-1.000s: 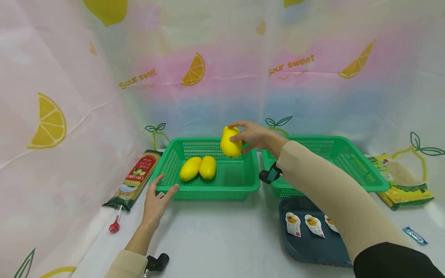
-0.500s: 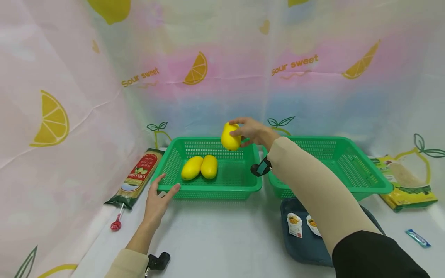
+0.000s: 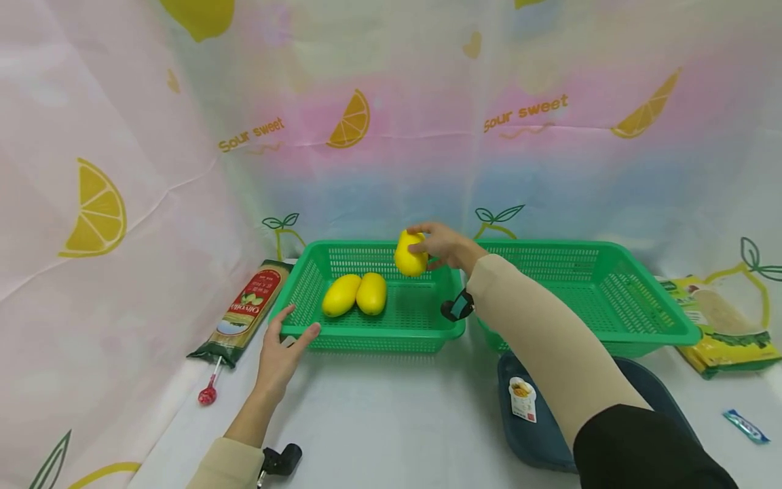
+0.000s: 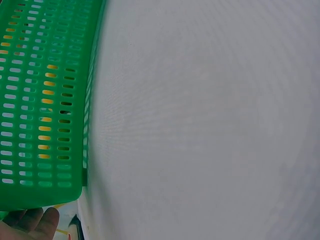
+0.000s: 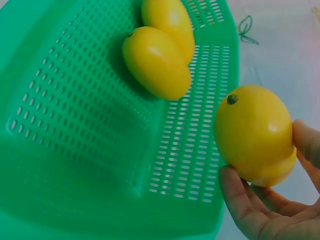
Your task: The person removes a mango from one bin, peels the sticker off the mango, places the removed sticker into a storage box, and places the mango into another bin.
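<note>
Over the back right of the left green basket (image 3: 391,333), my right hand (image 3: 446,246) holds a yellow mango (image 3: 411,253) between thumb and fingers. Its stem spot shows in the right wrist view, where the mango (image 5: 255,132) overlaps the basket's side wall. Two more mangoes, one on the left (image 3: 341,296) and one beside it (image 3: 371,294), lie together on the basket floor. My left hand (image 3: 277,360) grips the basket's near left corner, thumb at the front rim and fingers at the left side. Only a few fingertips (image 4: 47,222) appear in the left wrist view.
A second green basket (image 3: 647,333) stands to the right, with a dark blue tray (image 3: 519,435) before it, partly under my right sleeve. An olive-labelled packet (image 3: 250,305) and a lollipop (image 3: 208,394) lie left. A yellow bag (image 3: 727,339) and small blue wrapper (image 3: 747,426) lie right.
The right hand first raised the mango slightly, then lowered it toward the basket. My right forearm swung left, covering more of the packets on the tray. The left hand stays at the corner.
</note>
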`<state>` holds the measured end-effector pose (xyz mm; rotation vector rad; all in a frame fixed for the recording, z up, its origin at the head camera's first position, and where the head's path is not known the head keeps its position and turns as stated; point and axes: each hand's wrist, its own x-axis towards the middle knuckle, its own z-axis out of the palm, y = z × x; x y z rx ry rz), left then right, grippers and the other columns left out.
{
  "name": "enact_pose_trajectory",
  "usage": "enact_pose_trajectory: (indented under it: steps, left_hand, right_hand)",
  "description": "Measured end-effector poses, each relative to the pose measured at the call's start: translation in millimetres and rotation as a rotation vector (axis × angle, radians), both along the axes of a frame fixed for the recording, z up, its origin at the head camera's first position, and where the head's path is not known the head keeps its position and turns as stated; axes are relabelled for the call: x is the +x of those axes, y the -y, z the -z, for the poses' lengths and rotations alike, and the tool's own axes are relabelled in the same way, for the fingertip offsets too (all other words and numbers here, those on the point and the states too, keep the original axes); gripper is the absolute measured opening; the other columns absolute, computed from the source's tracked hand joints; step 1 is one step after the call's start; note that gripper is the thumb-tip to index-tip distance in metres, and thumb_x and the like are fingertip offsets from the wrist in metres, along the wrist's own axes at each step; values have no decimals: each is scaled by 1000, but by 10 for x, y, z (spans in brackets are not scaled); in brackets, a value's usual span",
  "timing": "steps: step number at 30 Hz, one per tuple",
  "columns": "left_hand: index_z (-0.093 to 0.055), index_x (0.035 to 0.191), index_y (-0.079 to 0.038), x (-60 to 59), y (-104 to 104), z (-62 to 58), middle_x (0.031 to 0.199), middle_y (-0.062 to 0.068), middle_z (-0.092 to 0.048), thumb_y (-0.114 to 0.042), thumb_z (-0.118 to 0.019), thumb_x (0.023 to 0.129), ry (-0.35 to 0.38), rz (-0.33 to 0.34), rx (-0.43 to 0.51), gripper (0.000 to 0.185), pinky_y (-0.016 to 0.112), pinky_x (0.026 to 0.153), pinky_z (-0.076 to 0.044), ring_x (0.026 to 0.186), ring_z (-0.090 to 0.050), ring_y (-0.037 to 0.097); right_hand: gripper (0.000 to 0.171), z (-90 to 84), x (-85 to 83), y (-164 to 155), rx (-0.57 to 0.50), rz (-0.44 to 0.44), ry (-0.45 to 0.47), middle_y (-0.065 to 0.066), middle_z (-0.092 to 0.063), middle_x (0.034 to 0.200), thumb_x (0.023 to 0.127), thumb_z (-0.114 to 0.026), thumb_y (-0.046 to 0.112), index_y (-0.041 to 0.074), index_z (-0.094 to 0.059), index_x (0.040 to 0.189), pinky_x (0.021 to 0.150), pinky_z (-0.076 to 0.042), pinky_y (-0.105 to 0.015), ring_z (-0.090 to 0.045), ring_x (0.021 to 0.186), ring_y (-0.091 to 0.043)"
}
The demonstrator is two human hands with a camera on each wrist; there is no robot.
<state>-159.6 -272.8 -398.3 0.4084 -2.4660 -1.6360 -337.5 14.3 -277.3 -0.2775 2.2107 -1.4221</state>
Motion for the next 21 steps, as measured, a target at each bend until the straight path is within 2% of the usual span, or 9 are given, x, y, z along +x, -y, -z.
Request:
enact_pose_trajectory:
  steps: [9, 21]
  left_hand:
    - [-22, 157, -26, -3, 11, -8, 167, 13, -5, -54, -64, 90, 9, -5, -2, 84, 59, 114, -33, 150, -16, 43]
    - [-22, 157, -26, 5, 3, -13, 167, 13, -5, -53, -64, 91, 13, -3, -23, 82, 61, 115, -29, 151, -11, 41]
  right_hand:
    - [56, 161, -5, 31, 11, -44, 6, -11, -22, 162, 101, -53, 11, 19, -34, 154, 108, -43, -56, -38, 142, -36]
    - [57, 335, -31, 59, 52, -58, 22, -15, -19, 163, 102, -52, 10, 17, -32, 155, 109, -41, -57, -36, 143, -40]
